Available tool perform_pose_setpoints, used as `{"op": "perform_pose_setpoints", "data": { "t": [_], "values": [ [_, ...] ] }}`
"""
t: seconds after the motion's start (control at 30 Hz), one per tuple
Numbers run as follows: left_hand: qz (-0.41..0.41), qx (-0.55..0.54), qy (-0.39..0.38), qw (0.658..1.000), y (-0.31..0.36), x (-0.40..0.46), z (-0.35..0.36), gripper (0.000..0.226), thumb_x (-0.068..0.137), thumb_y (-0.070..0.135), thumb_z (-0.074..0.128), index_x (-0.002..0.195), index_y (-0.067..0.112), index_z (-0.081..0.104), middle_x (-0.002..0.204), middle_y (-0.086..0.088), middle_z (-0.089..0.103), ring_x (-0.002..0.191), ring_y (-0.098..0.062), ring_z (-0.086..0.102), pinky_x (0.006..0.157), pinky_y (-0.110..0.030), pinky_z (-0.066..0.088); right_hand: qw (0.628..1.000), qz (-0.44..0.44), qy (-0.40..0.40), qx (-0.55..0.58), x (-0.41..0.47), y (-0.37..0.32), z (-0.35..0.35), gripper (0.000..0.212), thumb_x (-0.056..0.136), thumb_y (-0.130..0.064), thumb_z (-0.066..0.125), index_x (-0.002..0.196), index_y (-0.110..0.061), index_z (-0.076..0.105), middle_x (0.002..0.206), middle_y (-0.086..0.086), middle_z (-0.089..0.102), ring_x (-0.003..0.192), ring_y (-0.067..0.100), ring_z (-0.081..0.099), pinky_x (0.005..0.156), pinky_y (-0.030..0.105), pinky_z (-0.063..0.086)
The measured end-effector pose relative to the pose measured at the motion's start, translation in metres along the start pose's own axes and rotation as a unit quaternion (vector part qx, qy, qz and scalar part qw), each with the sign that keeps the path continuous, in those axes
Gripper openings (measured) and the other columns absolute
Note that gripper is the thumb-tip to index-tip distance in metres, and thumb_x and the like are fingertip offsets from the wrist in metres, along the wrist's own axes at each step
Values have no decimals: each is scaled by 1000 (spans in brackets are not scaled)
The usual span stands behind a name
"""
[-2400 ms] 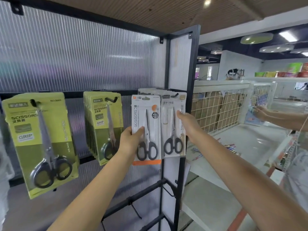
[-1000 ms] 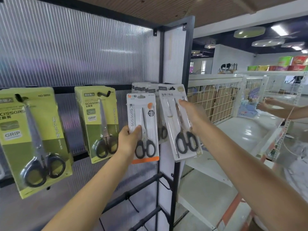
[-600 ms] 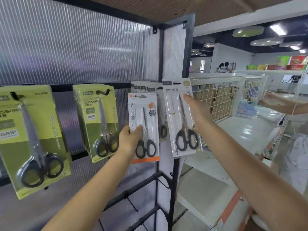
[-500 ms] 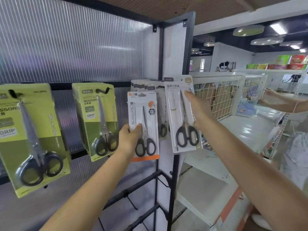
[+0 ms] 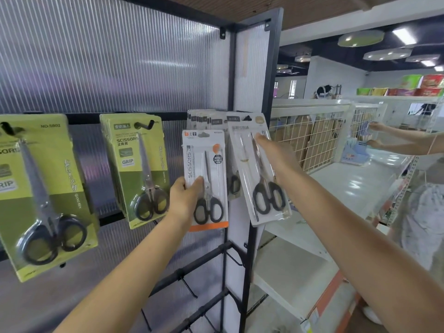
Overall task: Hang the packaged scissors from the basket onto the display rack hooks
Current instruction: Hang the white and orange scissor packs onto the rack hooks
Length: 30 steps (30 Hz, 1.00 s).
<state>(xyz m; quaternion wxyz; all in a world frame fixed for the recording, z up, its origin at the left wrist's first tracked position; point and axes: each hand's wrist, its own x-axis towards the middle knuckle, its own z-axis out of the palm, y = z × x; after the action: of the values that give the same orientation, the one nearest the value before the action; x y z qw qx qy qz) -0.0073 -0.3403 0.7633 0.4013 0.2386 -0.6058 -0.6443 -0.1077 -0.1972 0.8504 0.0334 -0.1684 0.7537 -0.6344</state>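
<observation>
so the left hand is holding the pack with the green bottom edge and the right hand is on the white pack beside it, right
Not quite: the head view shows the pack in the left hand has an orange bottom edge, not green. The green packs hang untouched on hooks further left. The rest holds: the right hand is on the white pack beside it.

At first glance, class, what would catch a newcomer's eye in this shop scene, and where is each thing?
Centre frame, two hands hold up scissors packs: the left hand grips an orange-trimmed scissors pack, and the right hand holds a clear-fronted scissors pack, tilted, against the black rack post. To the left, green scissors packs hang from hooks on the ribbed panel. Far right, another person's arms reach over a white shelf.
</observation>
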Motion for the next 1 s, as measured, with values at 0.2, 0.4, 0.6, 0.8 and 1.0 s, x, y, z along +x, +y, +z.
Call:
{"op": "perform_pose_setpoints", "data": {
  "t": [0.2, 0.4, 0.6, 0.8, 1.0],
  "values": [
    [-4, 21, -1, 1000, -5, 1, -2, 10, 93, 20, 58, 94, 11, 55, 93, -8, 64, 84, -22, 61, 81, -39, 53, 1000, 7, -28, 10, 13, 0, 14, 54, 91, -45, 56, 122, -1, 54, 126, 10, 57, 91, 17, 54, 84, 29, 39],
    [12, 33, 13, 999, -9, 0, -5, 18, 93, 19, 57, 80, 12, 47, 81, -7, 55, 74, -18, 52, 68, -27, 46, 999, -24, -39, 16, 24, 7, 33, 49, 95, -43, 48, 121, -3, 56, 126, 13, 57, 109, 26, 56, 87, 29, 39],
    [69, 97, 74, 990, -20, -12, -5, 29, 94, 22, 55, 72, 13, 38, 64, 1, 39, 59, -14, 37, 53, -25, 34, 998, -52, -20, 11, 43, 22, 50, 45, 92, -50, 49, 70, -11, 46, 71, 3, 48, 68, 16, 48, 61, 27, 35],
    [77, 114, 97, 986, -31, -24, -7, 31, 95, 22, 52, 70, 15, 37, 65, 0, 40, 60, -14, 37, 61, -33, 36, 995, -98, 11, -5, 52, 33, 62, 49, 93, -50, 47, 61, -17, 31, 62, -3, 35, 57, 11, 36, 54, 26, 28],
    [61, 126, 77, 987, -36, -35, -18, 23, 95, 25, 53, 83, 5, 48, 74, -6, 51, 68, -21, 45, 69, -40, 43, 992, -112, 35, -40, 51, 30, 54, 36, 92, -45, 51, 76, -13, 46, 74, -2, 49, 70, 13, 48, 56, 24, 33]
  ]
}}
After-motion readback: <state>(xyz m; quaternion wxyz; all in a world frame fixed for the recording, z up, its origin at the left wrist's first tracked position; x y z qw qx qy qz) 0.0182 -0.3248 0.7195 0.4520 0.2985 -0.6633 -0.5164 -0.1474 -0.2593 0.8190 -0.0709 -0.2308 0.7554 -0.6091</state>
